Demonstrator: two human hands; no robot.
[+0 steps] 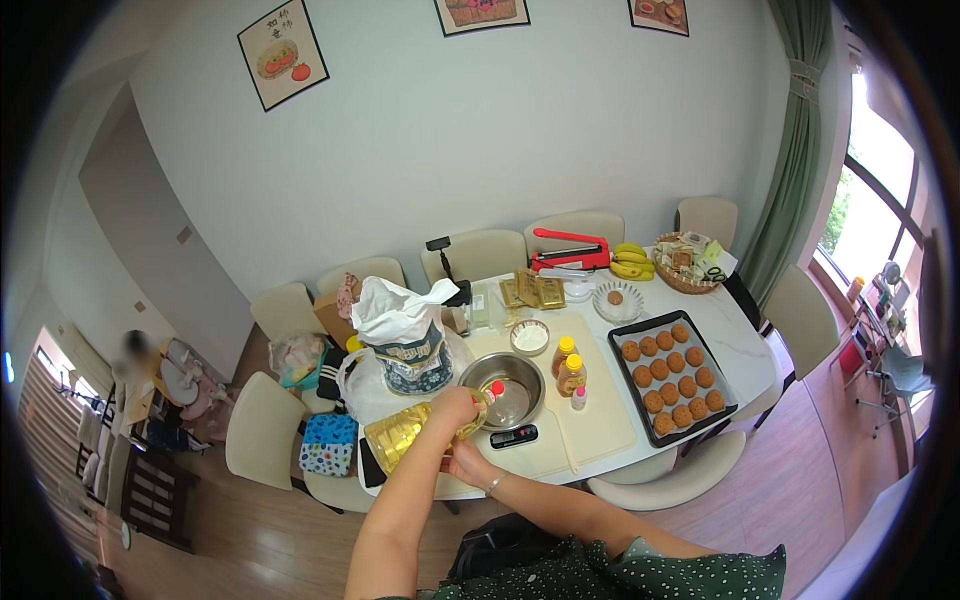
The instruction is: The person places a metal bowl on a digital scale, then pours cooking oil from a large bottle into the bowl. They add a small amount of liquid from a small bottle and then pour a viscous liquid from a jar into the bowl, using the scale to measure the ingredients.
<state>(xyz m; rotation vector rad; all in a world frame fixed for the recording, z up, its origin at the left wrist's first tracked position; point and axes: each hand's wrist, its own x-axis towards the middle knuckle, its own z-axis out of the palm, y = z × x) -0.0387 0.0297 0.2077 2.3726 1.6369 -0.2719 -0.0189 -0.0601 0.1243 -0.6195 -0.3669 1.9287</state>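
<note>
My left hand grips the neck end of a large clear plastic bottle of yellow oil, which is tilted towards a stainless steel bowl. Its red cap shows at the bowl's left rim. Just below, my right hand is at the underside of the bottle's neck; its fingertips are partly hidden. The bowl stands on a black digital kitchen scale. A pale spatula lies right of the scale. Behind the bowl is a small dish of white powder.
Honey bottles stand right of the bowl. A tray of round cookies lies farther right. A large flour bag stands behind the oil bottle. A red bag sealer, bananas and a wicker basket line the back.
</note>
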